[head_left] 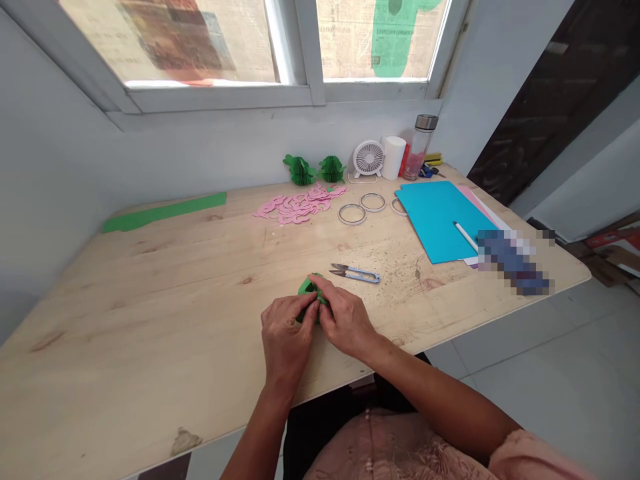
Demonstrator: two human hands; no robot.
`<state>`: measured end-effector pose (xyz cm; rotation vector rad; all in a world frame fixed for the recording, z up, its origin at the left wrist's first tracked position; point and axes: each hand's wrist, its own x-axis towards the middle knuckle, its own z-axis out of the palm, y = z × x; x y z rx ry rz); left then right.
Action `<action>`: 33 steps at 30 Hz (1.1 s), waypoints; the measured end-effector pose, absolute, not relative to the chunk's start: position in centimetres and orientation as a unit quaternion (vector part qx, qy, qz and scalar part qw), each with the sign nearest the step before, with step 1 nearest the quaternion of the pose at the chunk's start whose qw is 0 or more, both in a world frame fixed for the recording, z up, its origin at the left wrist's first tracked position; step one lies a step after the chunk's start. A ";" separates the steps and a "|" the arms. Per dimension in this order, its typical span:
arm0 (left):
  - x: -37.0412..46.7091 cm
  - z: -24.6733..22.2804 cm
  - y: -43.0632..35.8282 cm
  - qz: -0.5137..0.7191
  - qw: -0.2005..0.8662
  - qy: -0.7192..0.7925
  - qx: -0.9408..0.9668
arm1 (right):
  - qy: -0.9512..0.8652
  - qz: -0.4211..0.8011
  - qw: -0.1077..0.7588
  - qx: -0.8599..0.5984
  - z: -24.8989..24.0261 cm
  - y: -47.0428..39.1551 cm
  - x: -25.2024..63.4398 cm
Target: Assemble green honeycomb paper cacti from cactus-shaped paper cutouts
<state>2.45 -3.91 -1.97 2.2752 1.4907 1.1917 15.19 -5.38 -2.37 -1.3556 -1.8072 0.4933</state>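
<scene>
Near the front edge of the wooden table, both hands are closed on a small piece of green paper (304, 288). My left hand (289, 327) pinches it from the left, thumb and fingertips pressed on its near side. From the right, my right hand (345, 313) grips the same paper, with its index finger reaching over the top. Much of the paper is hidden under the fingers, so I cannot make out its full shape. Just beyond my right hand lies a pair of thread snips (356, 273), blades pointing left.
Pink paper cutouts (300, 205) lie behind, with two green folded-paper figures (301, 171) at the wall. Tape rings (353, 214), a small fan (369, 159), a bottle (419, 148) and blue sheets (445, 223) with a pen (466, 236) are rightward. A green strip (165, 211) lies far left.
</scene>
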 end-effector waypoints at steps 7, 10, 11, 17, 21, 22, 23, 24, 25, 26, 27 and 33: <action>2.2 -2.2 -3.7 0.408 0.138 0.510 0.745 | -0.682 0.249 0.406 -0.555 -2.3 -5.4 15.3; 2.4 -2.3 -3.8 0.407 0.131 0.514 0.744 | -0.675 0.255 0.412 -0.557 -2.5 -5.4 15.3; 2.5 -2.3 -3.9 0.406 0.124 0.514 0.746 | -0.673 0.255 0.413 -0.559 -2.5 -5.4 15.3; 3.4 -2.4 -4.1 0.400 0.073 0.509 0.759 | -0.637 0.280 0.435 -0.572 -2.6 -5.6 15.4; 3.8 -2.5 -4.2 0.401 0.041 0.504 0.764 | -0.611 0.298 0.454 -0.575 -2.6 -5.6 15.5; 3.9 -2.5 -4.2 0.403 0.036 0.501 0.765 | -0.607 0.300 0.458 -0.575 -2.7 -5.6 15.5; 4.0 -2.5 -4.2 0.405 0.032 0.496 0.767 | -0.604 0.303 0.461 -0.576 -2.7 -5.7 15.5; 4.0 -2.5 -4.3 0.408 0.031 0.492 0.769 | -0.600 0.306 0.463 -0.576 -2.7 -5.7 15.5; 4.1 -2.5 -4.3 0.410 0.033 0.488 0.770 | -0.597 0.309 0.464 -0.577 -2.7 -5.7 15.5; 4.1 -2.5 -4.3 0.411 0.036 0.485 0.771 | -0.594 0.312 0.466 -0.577 -2.7 -5.7 15.6; 4.2 -2.5 -4.4 0.412 0.039 0.483 0.772 | -0.590 0.315 0.469 -0.577 -2.7 -5.8 15.6; 4.2 -2.6 -4.2 0.411 0.053 0.479 0.774 | -0.579 0.331 0.480 -0.570 -2.9 -5.8 15.7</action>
